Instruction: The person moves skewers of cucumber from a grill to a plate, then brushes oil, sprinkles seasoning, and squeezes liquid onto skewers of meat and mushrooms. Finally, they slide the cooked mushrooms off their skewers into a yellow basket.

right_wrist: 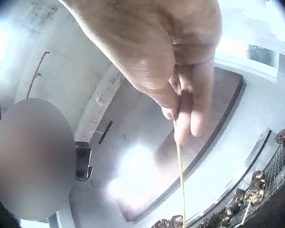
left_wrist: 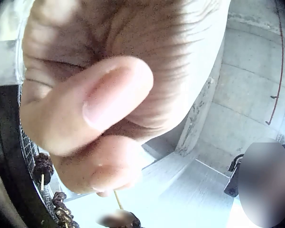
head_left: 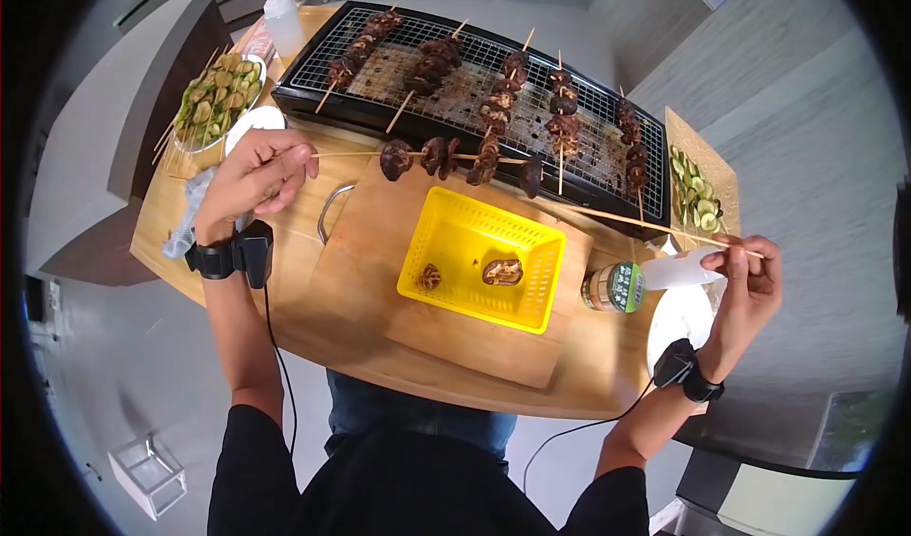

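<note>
A long wooden skewer [head_left: 626, 219] stretches between the two hands above the board, threaded with several dark mushroom pieces [head_left: 438, 157]. My left hand [head_left: 256, 175] pinches its left end between thumb and fingers. At the other end, the thumb and fingertips of my right hand [head_left: 750, 285] pinch the bare stick. The right wrist view shows the skewer [right_wrist: 181, 171] running down from those fingertips. Below it, a yellow basket [head_left: 550, 289] on the wooden cutting board [head_left: 361, 242] holds two mushrooms [head_left: 502, 270].
Behind the board stands a grill [head_left: 370, 120] bearing several loaded skewers. A green-labelled jar [head_left: 622, 287] and a white plate [head_left: 678, 323] are at right. Green slices [head_left: 216, 100] on skewers fill a plate at left, near a squeeze bottle [head_left: 282, 22]. More slices [head_left: 697, 194] lie right of the grill.
</note>
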The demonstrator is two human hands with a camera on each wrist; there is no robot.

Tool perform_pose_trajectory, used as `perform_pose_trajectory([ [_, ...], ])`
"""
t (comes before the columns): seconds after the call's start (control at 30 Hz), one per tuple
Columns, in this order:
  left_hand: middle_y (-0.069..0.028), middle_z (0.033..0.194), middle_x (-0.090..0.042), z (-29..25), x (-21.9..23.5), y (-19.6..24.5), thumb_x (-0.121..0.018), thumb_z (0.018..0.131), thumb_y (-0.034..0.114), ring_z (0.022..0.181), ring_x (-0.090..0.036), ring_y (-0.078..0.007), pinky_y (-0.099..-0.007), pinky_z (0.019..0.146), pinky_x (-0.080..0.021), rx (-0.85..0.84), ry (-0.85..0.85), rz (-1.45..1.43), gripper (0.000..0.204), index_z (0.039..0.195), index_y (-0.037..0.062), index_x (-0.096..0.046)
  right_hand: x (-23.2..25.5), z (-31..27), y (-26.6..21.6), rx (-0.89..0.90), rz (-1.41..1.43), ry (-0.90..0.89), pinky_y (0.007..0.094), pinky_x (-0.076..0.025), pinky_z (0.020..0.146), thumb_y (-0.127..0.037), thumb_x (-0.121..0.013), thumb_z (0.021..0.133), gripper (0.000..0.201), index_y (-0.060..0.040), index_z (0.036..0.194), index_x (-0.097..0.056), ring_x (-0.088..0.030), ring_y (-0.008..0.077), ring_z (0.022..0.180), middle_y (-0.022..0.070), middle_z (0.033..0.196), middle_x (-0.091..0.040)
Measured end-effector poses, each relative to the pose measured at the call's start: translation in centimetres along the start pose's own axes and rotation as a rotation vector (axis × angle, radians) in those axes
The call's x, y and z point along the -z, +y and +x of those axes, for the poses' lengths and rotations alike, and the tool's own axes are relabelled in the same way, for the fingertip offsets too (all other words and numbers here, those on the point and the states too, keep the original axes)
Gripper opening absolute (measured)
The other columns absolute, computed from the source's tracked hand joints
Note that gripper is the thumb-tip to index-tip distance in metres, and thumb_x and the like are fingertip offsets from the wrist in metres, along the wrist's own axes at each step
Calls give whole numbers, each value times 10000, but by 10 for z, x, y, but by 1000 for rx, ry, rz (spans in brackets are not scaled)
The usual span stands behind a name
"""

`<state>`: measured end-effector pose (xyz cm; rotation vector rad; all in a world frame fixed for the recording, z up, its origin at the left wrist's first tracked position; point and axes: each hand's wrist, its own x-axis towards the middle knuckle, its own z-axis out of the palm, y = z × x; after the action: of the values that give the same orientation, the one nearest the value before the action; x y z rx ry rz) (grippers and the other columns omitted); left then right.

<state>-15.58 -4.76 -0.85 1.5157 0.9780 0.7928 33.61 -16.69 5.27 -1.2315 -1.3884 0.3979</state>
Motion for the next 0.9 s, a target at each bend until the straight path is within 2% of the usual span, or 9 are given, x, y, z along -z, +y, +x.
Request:
perform_pose_trajectory([
  [0.07, -5, 486, -438, 1, 0, -2, -510, 1010, 240, 362, -363, -45, -215, 345, -207, -6, -5, -10, 330, 831, -28, -582, 6, -3, 7, 35, 41, 125, 274, -532, 686, -63, -584, 958, 115, 9, 1036, -540, -652, 161, 688, 192, 936, -690],
  [0.17, -7, 484, -441, 1, 1, -2, -501, 1014, 243, 360, -370, -46, -210, 342, -211, -1, -4, -10, 334, 829, -25, -576, 12, -5, 16, 62, 119, 185, 265, -521, 699, -71, -583, 960, 116, 5, 1037, -542, -643, 150, 702, 185, 947, -688],
  [0.6, -8, 495, -457, 3, -1, -2, -490, 1019, 218, 357, -369, -42, -203, 343, -216, 14, -29, -1, 308, 848, -21, -584, 1, -1, 31, 16, 135, 161, 279, -549, 673, -70, -599, 950, 116, 11, 1020, -554, -647, 150, 681, 178, 929, -691],
  [0.73, -7, 502, -467, 5, -6, 1, -503, 1013, 215, 361, -376, -40, -201, 344, -222, 49, -22, 7, 298, 862, -25, -595, -4, 2, 40, -47, 187, 124, 267, -542, 670, -68, -612, 943, 121, 6, 1024, -562, -650, 146, 676, 178, 919, -697],
  [0.9, -20, 533, -524, 5, -9, 3, -525, 996, 199, 397, -476, -44, -187, 350, -275, 84, 8, 86, 278, 875, -31, -624, -2, 3, 57, -135, 231, 129, 249, -530, 667, -86, -620, 942, 131, -10, 1038, -576, -652, 131, 672, 126, 867, -714],
])
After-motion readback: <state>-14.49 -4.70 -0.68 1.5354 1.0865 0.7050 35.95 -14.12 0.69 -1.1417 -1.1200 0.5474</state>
